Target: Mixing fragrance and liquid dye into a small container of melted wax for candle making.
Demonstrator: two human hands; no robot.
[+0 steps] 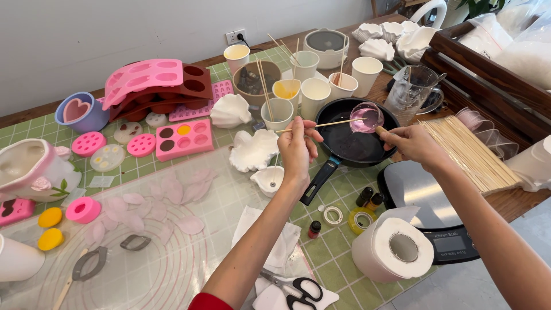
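Left hand point(298, 146): fingers pinched on thin wooden skewer point(321, 124), tip reaching into small clear glass cup of pink liquid point(366, 117). Right hand point(414, 143): fingertips gripping that cup's rim, tilted above black frying pan point(354, 143). Just beyond pan: cluster of white paper cups point(314, 92). Beside right wrist: bundle of wooden skewers point(468, 150), silver kitchen scale point(422, 195).

Small glass cup point(366, 116) above pan point(356, 143), scale point(422, 198) to its right.

Clear pinkish cup point(366, 116) tilted over pan, stick point(321, 124) inside.
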